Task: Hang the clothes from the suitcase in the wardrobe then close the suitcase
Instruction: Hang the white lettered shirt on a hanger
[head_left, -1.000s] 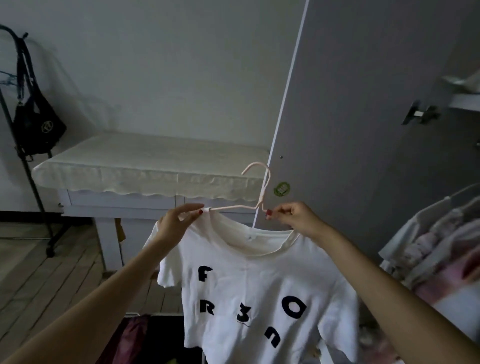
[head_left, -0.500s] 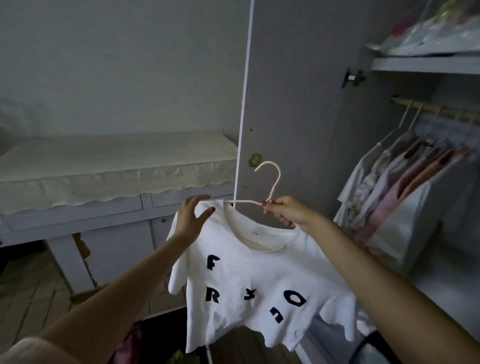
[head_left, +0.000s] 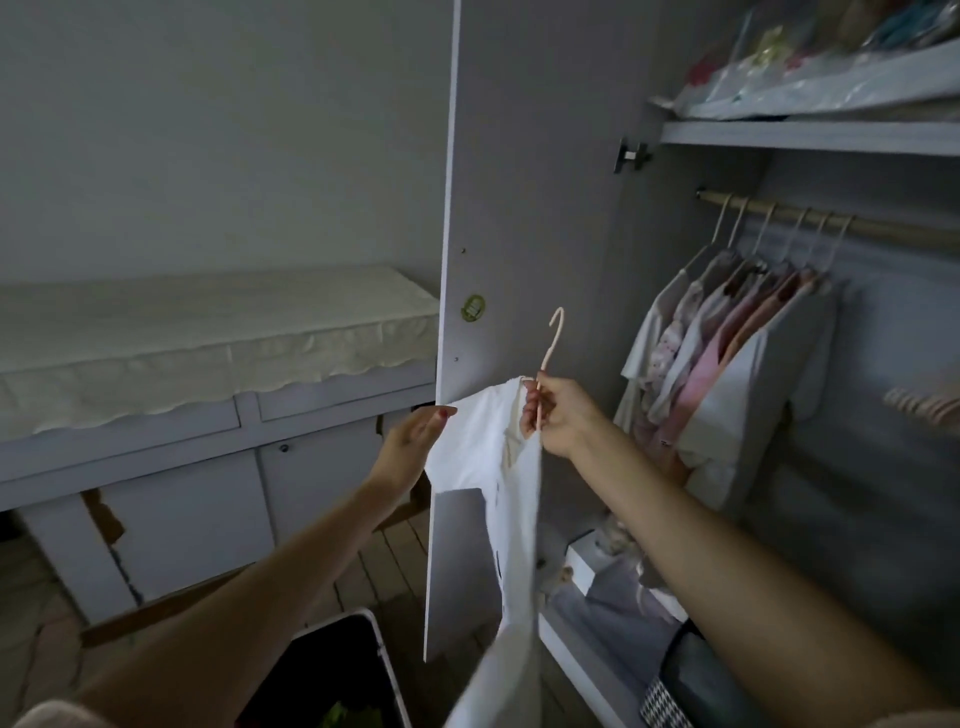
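Note:
A white T-shirt (head_left: 483, 447) hangs edge-on from a pale pink hanger (head_left: 551, 340) in front of the open wardrobe door (head_left: 524, 171). My right hand (head_left: 558, 415) pinches the hanger's neck just below the hook. My left hand (head_left: 413, 441) touches the shirt's left shoulder with fingers stretched out. The wardrobe rail (head_left: 810, 221) at upper right carries several hung garments (head_left: 727, 353). A dark corner of the suitcase (head_left: 343, 670) shows at the bottom.
A shelf (head_left: 810, 136) with bagged items sits above the rail. Folded things and a white box (head_left: 587, 561) lie on the wardrobe floor. A cloth-covered white table (head_left: 208, 332) stands to the left on wooden flooring. Spare hangers (head_left: 919, 402) poke in at far right.
The view swung right toward the wardrobe. The shirt turned from facing me to edge-on and moved toward the rail. My left hand loosened from gripping the shoulder to touching it.

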